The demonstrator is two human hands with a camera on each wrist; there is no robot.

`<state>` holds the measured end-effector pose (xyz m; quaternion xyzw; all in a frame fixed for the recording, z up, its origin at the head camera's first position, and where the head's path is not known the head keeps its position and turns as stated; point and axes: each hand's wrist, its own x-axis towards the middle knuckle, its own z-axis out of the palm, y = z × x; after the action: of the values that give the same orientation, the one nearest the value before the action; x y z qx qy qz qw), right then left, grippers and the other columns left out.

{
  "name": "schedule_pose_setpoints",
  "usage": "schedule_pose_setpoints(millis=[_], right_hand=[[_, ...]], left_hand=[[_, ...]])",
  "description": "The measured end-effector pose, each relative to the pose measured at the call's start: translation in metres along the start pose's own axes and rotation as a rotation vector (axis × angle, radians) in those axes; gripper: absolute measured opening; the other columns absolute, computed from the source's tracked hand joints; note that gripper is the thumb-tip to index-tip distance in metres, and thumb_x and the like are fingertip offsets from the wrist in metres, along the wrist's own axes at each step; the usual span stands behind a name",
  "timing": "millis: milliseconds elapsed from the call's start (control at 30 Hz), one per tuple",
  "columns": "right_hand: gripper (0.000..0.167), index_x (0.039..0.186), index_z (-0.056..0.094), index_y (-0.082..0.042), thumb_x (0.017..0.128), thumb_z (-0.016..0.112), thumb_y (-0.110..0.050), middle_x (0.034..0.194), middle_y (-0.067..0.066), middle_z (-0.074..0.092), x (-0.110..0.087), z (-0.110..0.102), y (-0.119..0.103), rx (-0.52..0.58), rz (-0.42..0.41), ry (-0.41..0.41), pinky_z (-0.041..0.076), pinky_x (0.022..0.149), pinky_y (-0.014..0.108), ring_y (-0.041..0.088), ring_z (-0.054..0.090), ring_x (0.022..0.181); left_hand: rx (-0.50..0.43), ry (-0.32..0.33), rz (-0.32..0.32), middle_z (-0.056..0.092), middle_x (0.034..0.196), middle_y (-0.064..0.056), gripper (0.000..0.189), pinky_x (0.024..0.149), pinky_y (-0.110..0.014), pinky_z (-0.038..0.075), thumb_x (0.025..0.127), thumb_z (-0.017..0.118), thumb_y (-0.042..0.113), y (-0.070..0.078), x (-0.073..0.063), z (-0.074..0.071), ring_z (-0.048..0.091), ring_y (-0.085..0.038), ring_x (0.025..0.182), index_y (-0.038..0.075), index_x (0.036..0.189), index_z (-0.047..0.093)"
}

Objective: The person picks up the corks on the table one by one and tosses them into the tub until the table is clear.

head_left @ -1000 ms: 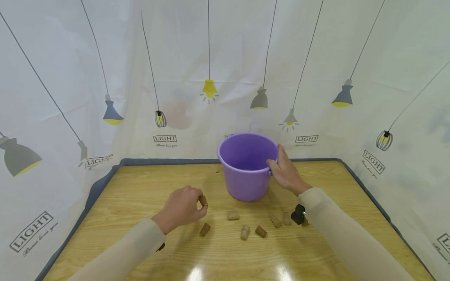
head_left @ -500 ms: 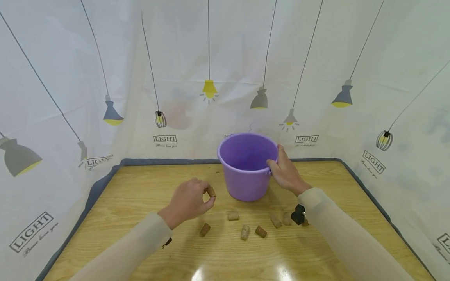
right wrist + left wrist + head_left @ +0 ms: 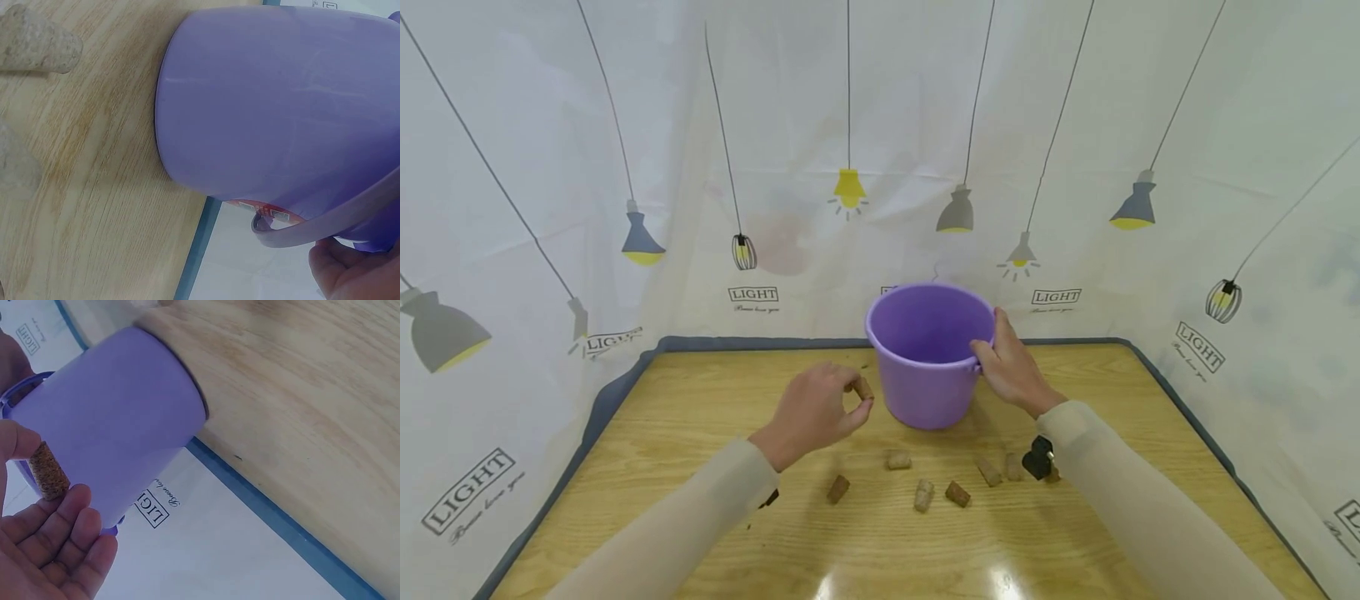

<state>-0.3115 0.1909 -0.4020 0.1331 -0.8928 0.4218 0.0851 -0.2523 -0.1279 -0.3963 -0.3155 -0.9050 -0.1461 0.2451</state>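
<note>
A purple bucket (image 3: 925, 392) stands upright on the wooden table, its handle (image 3: 331, 222) hanging down the side in the right wrist view. My right hand (image 3: 1017, 367) grips the bucket's right rim, thumb over the edge and fingers outside. Between thumb and fingers, my left hand (image 3: 817, 410) pinches a brown cork (image 3: 49, 471), raised just left of the bucket's wall and below its rim. The bucket's floor is hidden from the head view.
Several corks lie in front of the bucket, among them a dark one (image 3: 838, 489), a pale one (image 3: 898, 459) and a speckled one (image 3: 923, 496). Cloth walls (image 3: 805, 250) printed with lamps enclose the table (image 3: 715, 400) at the back and sides.
My left hand has moved right and slightly away from me, bringing the pinched cork closer to the bucket. The right hand and bucket have stayed in place.
</note>
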Motion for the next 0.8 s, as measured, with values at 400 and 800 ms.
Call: schedule_pose_setpoints(millis=[400,800], right_hand=[[0.078,0.164,-0.003,-0.004,0.106,0.042,-0.032,0.162,0.027,0.028,0.001,0.0,0.0,0.035,-0.017,-0.007,0.027,0.12,0.058,0.041,0.033,0.147],[0.079,0.163,-0.006,-0.003,0.106,0.041,-0.032,0.165,0.027,0.023,0.0,-0.001,-0.001,0.015,-0.008,-0.009,0.024,0.122,0.056,0.041,0.029,0.149]], left_hand=[[-0.007,0.098,0.054,0.069,0.081,0.003,0.012,0.056,-0.025,0.047,0.087,0.077,0.025,0.003,0.022,-0.005,0.055,-0.013,0.07,0.016,0.083,0.071],[-0.018,0.165,0.112,0.07,0.08,0.005,0.006,0.057,-0.026,0.044,0.088,0.076,0.021,0.01,0.042,-0.008,0.052,-0.012,0.066,0.016,0.086,0.072]])
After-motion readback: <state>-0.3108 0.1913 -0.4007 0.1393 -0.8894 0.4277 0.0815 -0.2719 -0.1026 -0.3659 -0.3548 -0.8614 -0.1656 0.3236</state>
